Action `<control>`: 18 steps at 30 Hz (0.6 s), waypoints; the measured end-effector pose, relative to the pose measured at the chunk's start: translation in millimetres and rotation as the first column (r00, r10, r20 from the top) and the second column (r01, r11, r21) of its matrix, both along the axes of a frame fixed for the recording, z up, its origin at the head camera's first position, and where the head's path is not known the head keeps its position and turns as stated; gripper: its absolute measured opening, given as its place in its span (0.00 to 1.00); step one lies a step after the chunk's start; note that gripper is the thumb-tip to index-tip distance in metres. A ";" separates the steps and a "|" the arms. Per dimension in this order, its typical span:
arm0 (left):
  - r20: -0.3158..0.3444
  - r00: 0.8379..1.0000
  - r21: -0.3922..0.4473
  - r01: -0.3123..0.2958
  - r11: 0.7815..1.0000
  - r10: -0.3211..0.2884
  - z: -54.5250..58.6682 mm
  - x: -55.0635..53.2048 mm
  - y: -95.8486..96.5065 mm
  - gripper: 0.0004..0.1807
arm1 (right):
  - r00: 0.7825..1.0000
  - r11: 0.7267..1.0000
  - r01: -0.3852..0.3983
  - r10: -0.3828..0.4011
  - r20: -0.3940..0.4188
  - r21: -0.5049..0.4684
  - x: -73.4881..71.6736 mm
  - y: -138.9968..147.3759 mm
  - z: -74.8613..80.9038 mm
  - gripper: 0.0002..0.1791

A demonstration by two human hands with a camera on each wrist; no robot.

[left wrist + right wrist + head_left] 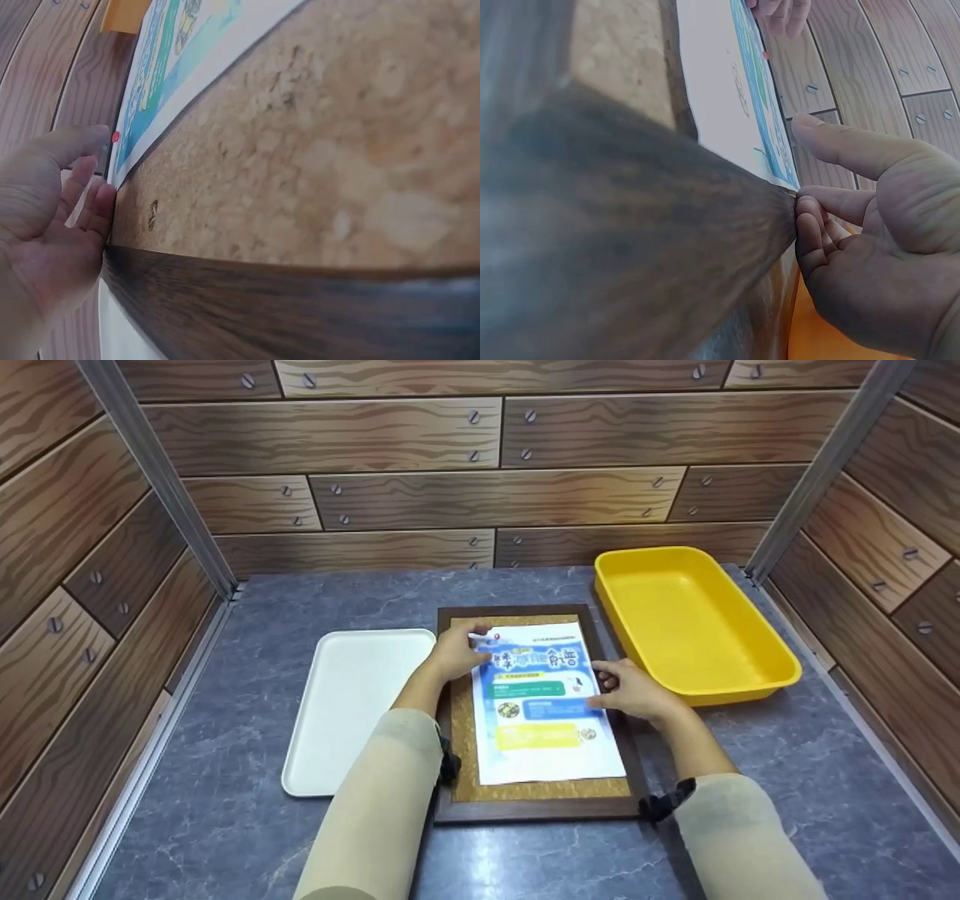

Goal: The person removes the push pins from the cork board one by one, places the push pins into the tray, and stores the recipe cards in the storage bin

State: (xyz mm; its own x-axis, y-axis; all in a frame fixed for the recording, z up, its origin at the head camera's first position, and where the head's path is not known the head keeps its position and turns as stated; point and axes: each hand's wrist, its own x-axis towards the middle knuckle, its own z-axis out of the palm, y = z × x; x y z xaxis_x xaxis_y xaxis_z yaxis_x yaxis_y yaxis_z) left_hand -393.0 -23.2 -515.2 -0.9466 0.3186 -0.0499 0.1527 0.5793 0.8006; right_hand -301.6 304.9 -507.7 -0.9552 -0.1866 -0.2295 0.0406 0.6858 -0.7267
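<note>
A printed paper sheet (pixel 551 761), with blue, green and yellow blocks, lies over a cork board (pixel 463 735) with a dark wooden frame (pixel 540 810). At the sheet's upper left corner my left hand (pixel 456 651) touches its edge, thumb and index finger spread apart. In the left wrist view, the left hand (pixel 56 202) has its fingertips beside the cork's edge. My right hand (pixel 634 690) is at the sheet's right edge, fingertips over the frame. The right wrist view shows that right hand (pixel 885 225) with the thumb raised apart from the index finger, which meets the paper's edge.
To the left of the board lies a white tray (pixel 352 705), partly behind the left forearm. A deep yellow bin (pixel 697 630) stands at the right, close to the frame. Wood-patterned panels (pixel 495 442) enclose the grey marbled tabletop (pixel 210 780).
</note>
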 end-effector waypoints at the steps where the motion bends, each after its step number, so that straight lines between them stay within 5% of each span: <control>1: -0.002 1.000 -0.014 0.002 1.000 -0.002 0.5 -0.7 0.5 0.30 | 1.000 1.000 -0.002 0.002 0.001 -0.002 -0.1 -0.1 0.1 0.46; 18: 0.072 0.984 -0.185 0.172 0.968 -0.162 8.9 -8.1 5.1 0.34 | 1.000 0.999 -0.024 0.024 0.004 -0.035 -2.4 -0.7 1.5 0.46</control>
